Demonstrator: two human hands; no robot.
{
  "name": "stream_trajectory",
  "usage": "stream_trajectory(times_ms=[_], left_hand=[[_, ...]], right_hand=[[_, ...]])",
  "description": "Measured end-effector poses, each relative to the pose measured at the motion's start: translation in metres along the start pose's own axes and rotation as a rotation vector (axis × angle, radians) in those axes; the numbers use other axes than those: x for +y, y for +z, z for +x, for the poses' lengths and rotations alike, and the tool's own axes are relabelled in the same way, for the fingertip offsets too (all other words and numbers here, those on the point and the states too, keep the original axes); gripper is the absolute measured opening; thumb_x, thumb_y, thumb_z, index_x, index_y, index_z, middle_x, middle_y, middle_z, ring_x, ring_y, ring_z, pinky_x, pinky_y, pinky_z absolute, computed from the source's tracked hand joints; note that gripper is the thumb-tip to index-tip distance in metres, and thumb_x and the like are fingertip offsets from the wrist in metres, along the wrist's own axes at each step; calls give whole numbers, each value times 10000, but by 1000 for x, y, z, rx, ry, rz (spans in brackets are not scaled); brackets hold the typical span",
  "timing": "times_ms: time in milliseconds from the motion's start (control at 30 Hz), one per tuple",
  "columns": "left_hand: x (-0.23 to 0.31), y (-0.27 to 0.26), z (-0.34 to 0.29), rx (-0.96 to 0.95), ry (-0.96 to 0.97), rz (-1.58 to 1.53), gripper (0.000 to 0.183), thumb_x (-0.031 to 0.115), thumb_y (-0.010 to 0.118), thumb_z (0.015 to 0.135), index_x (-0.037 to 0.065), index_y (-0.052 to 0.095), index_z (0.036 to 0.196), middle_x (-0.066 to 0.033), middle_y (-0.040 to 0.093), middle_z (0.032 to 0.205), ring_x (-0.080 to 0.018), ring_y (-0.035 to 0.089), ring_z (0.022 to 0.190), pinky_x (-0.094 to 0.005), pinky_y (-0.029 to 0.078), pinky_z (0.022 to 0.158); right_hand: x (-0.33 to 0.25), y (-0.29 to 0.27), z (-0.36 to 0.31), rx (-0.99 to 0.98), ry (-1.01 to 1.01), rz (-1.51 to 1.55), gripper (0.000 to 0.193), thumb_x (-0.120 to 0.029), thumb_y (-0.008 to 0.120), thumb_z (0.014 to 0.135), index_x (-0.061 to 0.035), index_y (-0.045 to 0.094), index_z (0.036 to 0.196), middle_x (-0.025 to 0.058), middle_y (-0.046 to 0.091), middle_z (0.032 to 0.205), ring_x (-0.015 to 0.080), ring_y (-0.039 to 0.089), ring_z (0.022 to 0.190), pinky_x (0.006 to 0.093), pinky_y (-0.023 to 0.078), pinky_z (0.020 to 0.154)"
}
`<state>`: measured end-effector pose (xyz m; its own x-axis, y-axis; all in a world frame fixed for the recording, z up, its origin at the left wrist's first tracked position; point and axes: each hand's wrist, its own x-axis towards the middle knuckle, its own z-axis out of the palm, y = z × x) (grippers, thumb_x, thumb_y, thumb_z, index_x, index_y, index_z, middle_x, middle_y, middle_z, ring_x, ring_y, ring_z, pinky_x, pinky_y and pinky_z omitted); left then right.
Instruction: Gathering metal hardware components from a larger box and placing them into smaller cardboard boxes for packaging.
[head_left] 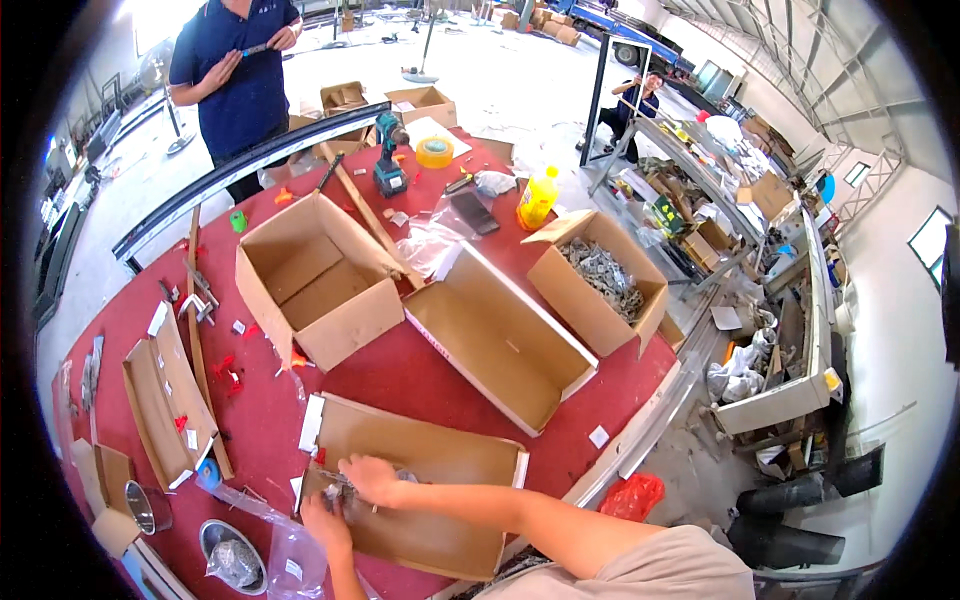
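Both my hands are over the left end of a shallow brown cardboard tray (450, 450) at the near side of the red table. My left hand (326, 522) is at the tray's left edge, its fingers bent around something small. Just to its right, my right hand (370, 482) reaches in from the right with its fingers curled. Small greyish metal-looking pieces (342, 493) show between the hands, too small and covered to name. A clear plastic bag (298, 555) lies against the tray's near left corner.
An open empty carton (350, 325), a long cardboard tray (500, 345) and a carton of metal parts (600, 280) stand beyond. A cordless drill (390, 160) and yellow bottle (538, 200) are farther back. Metal bowls (148, 508) sit left. A co-worker (235, 80) stands across the table.
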<state>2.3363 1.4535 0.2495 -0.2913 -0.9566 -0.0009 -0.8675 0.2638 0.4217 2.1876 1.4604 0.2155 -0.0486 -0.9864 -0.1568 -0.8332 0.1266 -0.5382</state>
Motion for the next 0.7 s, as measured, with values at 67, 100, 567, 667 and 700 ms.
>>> stream_trajectory(times_ms=[67, 100, 567, 667, 700], left_hand=[[-11, 12, -11, 34, -153, -68, 317, 113, 685, 755, -32, 581, 1017, -191, 586, 1023, -347, 540, 964, -430, 420, 834], [-14, 19, -14, 47, -145, -64, 317, 113, 685, 755, -32, 581, 1017, -191, 586, 1023, -347, 540, 964, -430, 420, 834], [34, 34, -52, -280, -581, -2083, 317, 305, 520, 905, 43, 548, 1082, -63, 611, 884, -180, 556, 714, -280, 481, 609], [85, 41, -50, -149, -733, -1840, 331, 309, 531, 897, 34, 548, 1080, -78, 603, 905, -195, 553, 739, -291, 484, 633], [89, 45, -49, -238, -670, -1919, 327, 300, 532, 896, 30, 548, 1080, -80, 604, 901, -197, 555, 737, -286, 484, 636]], right_hand=[[0, -9, -1, -37, -51, 54, 339, -116, 672, 681, -24, 505, 962, 170, 567, 932, 331, 607, 861, 414, 525, 701], [6, -5, 1, -39, -79, 62, 338, -97, 670, 682, 0, 508, 963, 169, 567, 937, 329, 609, 874, 417, 526, 703], [101, -34, -71, 120, -373, -90, 214, -135, 561, 760, -10, 529, 931, 130, 542, 936, 268, 561, 883, 330, 551, 643], [126, -42, -79, 207, -410, -118, 207, -143, 539, 768, -16, 533, 931, 127, 540, 922, 261, 554, 880, 307, 551, 602], [131, -42, -81, 255, -425, -99, 208, -144, 541, 765, -21, 537, 932, 126, 538, 914, 261, 552, 875, 299, 550, 586]])
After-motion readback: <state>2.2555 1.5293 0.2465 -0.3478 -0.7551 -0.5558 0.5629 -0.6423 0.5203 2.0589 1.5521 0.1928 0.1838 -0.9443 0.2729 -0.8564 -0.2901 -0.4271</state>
